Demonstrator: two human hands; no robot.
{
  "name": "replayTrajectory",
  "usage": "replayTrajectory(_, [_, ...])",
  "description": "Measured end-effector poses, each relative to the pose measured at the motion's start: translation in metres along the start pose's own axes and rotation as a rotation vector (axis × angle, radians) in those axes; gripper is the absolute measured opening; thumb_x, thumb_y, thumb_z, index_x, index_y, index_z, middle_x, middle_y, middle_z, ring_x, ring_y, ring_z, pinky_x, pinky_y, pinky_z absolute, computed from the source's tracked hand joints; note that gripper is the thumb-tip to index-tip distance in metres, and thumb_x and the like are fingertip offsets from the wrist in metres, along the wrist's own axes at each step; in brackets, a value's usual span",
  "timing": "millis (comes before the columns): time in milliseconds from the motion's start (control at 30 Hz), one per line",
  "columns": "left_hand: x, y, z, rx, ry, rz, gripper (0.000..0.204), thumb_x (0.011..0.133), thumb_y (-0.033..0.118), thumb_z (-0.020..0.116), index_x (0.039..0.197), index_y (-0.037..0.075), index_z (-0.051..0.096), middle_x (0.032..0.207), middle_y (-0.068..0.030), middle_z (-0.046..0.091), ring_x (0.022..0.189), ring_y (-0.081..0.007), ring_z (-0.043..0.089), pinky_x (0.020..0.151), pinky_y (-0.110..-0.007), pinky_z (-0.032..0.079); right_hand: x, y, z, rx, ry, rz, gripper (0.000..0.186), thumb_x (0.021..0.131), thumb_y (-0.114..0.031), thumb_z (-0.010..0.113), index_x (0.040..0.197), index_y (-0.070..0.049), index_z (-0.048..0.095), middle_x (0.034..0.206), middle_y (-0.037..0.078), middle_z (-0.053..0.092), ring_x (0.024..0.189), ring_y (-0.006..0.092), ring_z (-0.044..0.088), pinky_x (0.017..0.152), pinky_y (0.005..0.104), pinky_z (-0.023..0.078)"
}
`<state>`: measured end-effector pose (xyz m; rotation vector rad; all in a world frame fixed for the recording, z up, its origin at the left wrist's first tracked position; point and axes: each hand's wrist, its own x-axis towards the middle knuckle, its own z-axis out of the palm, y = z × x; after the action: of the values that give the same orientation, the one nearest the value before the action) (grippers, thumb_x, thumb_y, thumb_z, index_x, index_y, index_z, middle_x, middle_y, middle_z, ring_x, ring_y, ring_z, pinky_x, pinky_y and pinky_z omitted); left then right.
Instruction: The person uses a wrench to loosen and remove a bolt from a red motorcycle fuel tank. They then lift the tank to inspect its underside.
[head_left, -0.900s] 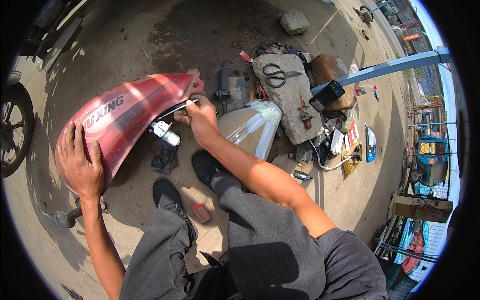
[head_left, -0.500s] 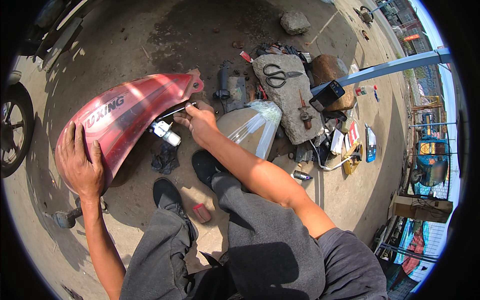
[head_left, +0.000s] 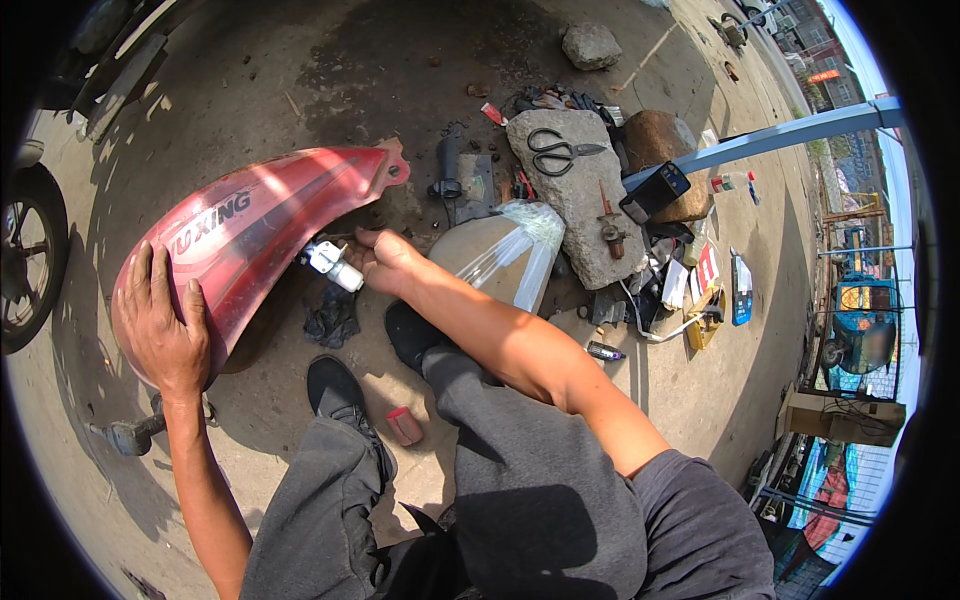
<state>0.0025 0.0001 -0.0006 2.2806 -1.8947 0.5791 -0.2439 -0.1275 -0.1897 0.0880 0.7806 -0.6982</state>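
Our left hand (head_left: 168, 325) lies spread on the tank (head_left: 285, 205), left of centre. Our right hand (head_left: 392, 265) curls by the white fitting (head_left: 334, 265) near centre; we cannot tell whether it pinches anything.

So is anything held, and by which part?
The left hand rests on the wide end of the curved red metal tank, not gripping it. Whether the right hand, beside the white cylindrical fitting, holds anything cannot be told.
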Motion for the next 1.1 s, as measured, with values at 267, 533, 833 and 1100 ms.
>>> replayTrajectory(267, [0.001, 0.001, -0.001, -0.021, 0.004, 0.009, 0.052, 0.095, 0.036, 0.054, 0.139, 0.009, 0.052, 0.148, -0.0121, 0.044, 0.138, -0.031, 0.038, 0.117, -0.047, 0.021, 0.0, 0.002, 0.0, -0.017, -0.009, 0.043, 0.016, 0.1, -0.01, 0.044, 0.108, -0.003, 0.055, 0.105, 0.012, 0.063, 0.095, 0.0234, 0.058, 0.093, 0.0385, 0.048])
replayTrajectory(533, [0.002, 0.002, -0.002, -0.014, 0.004, 0.013, 0.053, 0.095, 0.037, 0.054, 0.139, 0.008, 0.052, 0.147, -0.0123, 0.045, 0.138, -0.0312, 0.039, 0.117, -0.046, 0.022, -0.003, -0.01, -0.024, 0.099, 0.13, -0.055, 0.011, 0.097, -0.007, 0.046, 0.101, 0.001, 0.053, 0.097, 0.015, 0.061, 0.084, 0.0241, 0.062, 0.074, 0.0333, 0.058])
replayTrajectory(833, [0.002, 0.003, -0.002, -0.023, 0.003, 0.011, 0.053, 0.094, 0.036, 0.055, 0.139, 0.008, 0.052, 0.147, -0.0128, 0.046, 0.137, -0.0313, 0.04, 0.117, -0.045, 0.024, -0.037, -0.009, -0.028, 0.071, 0.182, -0.04, 0.006, 0.091, 0.001, 0.053, 0.095, 0.006, 0.052, 0.096, 0.017, 0.061, 0.088, 0.0248, 0.064, 0.077, 0.0297, 0.06])
replayTrajectory(1100, [0.0, 0.002, -0.001, -0.021, 0.006, 0.004, 0.052, 0.094, 0.036, 0.056, 0.138, 0.009, 0.053, 0.146, -0.0125, 0.046, 0.137, -0.0311, 0.04, 0.116, -0.045, 0.024, -0.068, -0.013, -0.013, 0.131, 0.215, -0.011, 0.006, 0.092, -0.002, 0.055, 0.091, 0.004, 0.056, 0.096, 0.015, 0.06, 0.086, 0.0232, 0.064, 0.077, 0.0279, 0.059])
